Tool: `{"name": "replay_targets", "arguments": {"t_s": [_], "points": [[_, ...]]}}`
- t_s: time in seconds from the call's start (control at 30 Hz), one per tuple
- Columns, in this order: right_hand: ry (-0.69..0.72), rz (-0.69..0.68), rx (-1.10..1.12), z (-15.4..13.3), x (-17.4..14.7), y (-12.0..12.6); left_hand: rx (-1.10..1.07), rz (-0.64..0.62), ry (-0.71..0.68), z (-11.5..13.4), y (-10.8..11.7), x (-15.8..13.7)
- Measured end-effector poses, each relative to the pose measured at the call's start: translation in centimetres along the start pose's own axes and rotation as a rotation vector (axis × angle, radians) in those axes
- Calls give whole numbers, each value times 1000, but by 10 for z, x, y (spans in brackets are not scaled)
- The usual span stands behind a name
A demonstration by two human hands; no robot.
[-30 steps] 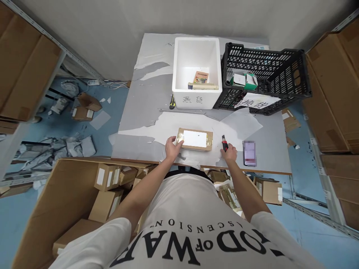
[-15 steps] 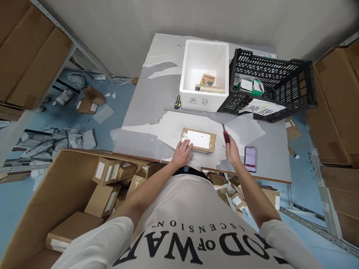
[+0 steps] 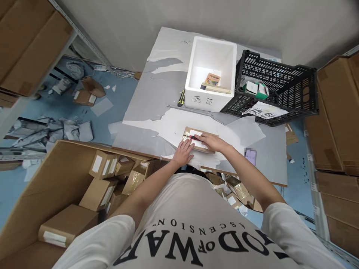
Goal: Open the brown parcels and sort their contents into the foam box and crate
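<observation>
A small taped cardboard box with a white label lies near the table's front edge. My left hand rests on its near left corner, fingers spread over the top and thumb by the front side. My right hand lies over the box top, closed around a box cutter with a red and black handle. The cutter points left across the label toward the taped left end; its blade cannot be made out. My right fingers cover part of the label.
Behind the box stand a white foam box with books inside and a black plastic crate. A yellow-black cutter lies beside the foam box. A phone is at the right. A large carton of boxes stands front left.
My right hand has swung left with the box cutter, from beside the cardboard box to over its top. My left hand has stayed on the box. The view has shifted slightly.
</observation>
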State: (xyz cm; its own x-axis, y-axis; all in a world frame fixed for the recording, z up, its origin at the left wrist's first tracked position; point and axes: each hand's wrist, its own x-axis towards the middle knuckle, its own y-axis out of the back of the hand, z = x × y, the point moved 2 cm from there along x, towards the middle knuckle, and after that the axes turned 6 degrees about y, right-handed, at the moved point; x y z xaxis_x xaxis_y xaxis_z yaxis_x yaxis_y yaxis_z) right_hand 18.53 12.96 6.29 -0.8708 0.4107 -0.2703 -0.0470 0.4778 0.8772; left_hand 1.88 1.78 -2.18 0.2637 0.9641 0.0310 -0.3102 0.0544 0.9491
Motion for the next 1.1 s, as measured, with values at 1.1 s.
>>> {"name": "replay_targets", "arguments": {"t_s": [1.1], "points": [[-248, -285, -222, 6, -48, 21, 18, -70, -25, -5, 6, -1]]}}
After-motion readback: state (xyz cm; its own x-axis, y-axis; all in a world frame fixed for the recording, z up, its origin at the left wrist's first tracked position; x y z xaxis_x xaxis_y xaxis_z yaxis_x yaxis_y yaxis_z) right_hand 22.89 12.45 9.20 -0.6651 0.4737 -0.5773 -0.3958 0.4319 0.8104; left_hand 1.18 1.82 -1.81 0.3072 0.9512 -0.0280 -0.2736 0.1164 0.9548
